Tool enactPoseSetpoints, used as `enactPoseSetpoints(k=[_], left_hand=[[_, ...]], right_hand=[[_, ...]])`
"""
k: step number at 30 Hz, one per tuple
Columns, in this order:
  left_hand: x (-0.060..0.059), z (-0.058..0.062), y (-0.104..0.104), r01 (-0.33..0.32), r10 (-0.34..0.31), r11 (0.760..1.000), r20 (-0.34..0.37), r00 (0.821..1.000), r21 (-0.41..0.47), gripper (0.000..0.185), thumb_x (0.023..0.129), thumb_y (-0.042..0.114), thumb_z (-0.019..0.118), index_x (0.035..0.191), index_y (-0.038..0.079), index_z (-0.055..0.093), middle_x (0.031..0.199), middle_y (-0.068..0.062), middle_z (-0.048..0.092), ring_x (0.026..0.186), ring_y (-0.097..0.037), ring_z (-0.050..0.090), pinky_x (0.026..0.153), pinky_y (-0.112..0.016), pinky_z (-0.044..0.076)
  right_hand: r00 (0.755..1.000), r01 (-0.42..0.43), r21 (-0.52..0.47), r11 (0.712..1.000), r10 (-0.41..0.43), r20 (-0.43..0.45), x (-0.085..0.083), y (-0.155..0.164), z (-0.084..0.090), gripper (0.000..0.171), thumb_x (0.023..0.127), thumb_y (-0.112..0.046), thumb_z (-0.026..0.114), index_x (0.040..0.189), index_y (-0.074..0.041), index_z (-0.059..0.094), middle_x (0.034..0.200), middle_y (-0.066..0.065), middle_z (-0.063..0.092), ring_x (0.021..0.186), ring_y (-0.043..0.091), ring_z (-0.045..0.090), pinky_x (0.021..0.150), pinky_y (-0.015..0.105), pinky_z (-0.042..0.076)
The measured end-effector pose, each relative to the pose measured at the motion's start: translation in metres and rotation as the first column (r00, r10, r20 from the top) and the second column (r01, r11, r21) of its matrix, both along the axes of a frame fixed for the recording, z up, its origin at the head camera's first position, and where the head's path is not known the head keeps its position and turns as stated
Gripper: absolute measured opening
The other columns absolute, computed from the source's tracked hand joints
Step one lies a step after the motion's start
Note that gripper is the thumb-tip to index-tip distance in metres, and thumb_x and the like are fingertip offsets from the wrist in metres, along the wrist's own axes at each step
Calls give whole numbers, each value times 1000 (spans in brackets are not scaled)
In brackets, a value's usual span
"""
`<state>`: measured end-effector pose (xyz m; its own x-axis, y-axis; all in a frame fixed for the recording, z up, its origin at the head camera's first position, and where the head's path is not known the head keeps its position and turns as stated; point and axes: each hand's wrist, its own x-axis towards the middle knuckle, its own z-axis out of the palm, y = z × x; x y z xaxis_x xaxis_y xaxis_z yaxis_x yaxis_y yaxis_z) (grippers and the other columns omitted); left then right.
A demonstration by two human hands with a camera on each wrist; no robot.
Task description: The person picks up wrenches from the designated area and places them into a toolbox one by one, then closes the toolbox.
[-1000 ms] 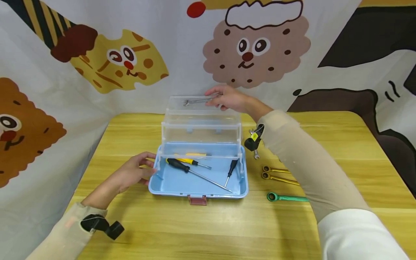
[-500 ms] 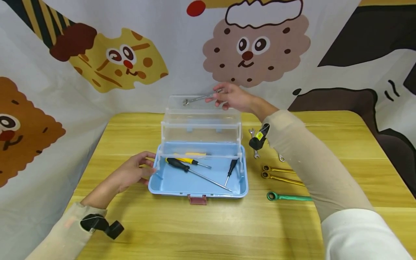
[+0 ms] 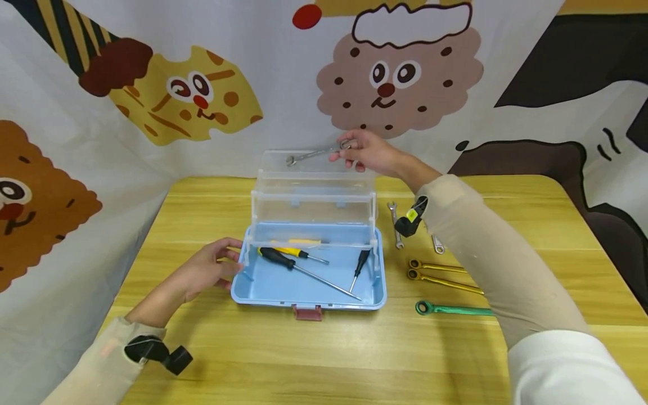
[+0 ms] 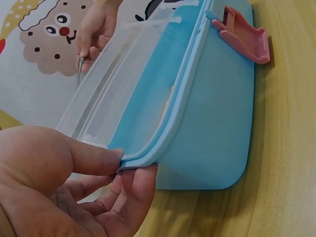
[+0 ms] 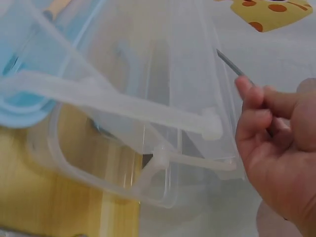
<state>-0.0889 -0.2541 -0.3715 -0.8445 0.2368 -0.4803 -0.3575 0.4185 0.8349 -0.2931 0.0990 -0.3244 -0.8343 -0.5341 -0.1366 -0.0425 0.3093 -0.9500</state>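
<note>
Wrench (image 3: pixel 316 153) is hanging level over the toolbox's (image 3: pixel 309 292) raised clear top tray (image 3: pixel 314 169), pinched at one end by the right hand (image 3: pixel 367 153). The left hand (image 3: pixel 202 273) is bracing the toolbox's left rim, thumb and fingers clamping its edge. Best to be lowering it flat into that tray, keeping the brace firm.

Slim silver wrench (image 3: pixel 315 153) I see pinched at one end, lying near-level over the toolbox's (image 3: pixel 309 284) clear upper tray (image 3: pixel 314 169), blue base open below
</note>
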Motion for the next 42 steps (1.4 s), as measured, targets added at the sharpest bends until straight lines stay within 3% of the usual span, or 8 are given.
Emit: enactPoseSetpoints(k=[3,6,10,25,32,38,42], left_hand=[[0,0,0,2,-2,1000,0,1000,-4,48,101,3,59,145,-5,39,117,-20,51,89,-25,60,71,-37,59],[0,0,-1,5,-5,1000,1,1000,-3,49,101,3,58,145,-5,38,118,-21,50,89,-26,60,71,-37,59],[0,-1,0,4,-4,1000,-2,1000,1,48,101,3,58,145,-5,39,117,-21,51,88,-26,60,70,-36,59],[0,-2,1,-2,2,1000,-11,1000,-8,48,101,2,59,144,-5,40,117,-21,51,89,-25,61,70,-36,59],[0,-2,1,3,-3,1000,-11,1000,-9,47,101,2,58,144,-5,40,117,-21,51,88,-26,61,70,-36,59],[0,-3,1,4,-5,1000,-14,1000,-8,48,101,2,58,144,-5,39,118,-21,51,89,-26,61,70,-36,59],[1,-3,1,-1,1,1000,-11,1000,-10,48,101,2,58,145,-5,39,118,-21,51,89,-26,61,70,-36,59]], right_hand=[[981,6,142,990,21,-192,0,2,-2,37,104,-7,58,138,4,51,110,16,71,75,20,52,59,22,39],[924,67,270,960,42,-380,1,2,-5,36,99,-11,68,132,3,63,99,13,65,79,21,51,65,26,42],[881,114,356,928,71,-468,3,-1,-6,37,96,-14,73,129,0,68,95,11,60,82,24,52,69,31,44],[827,150,483,863,158,-540,6,-8,-9,35,94,-13,75,125,3,69,97,15,63,89,27,52,79,37,45],[838,161,517,841,161,-522,8,-8,-8,35,97,-11,71,129,3,66,107,17,63,98,28,54,89,40,48],[827,139,521,842,191,-529,9,-5,-8,36,98,-14,69,130,4,65,106,17,63,96,29,55,87,41,48],[835,109,498,861,192,-515,11,-2,-3,39,100,-16,67,134,4,62,105,16,62,91,28,56,84,41,49]])
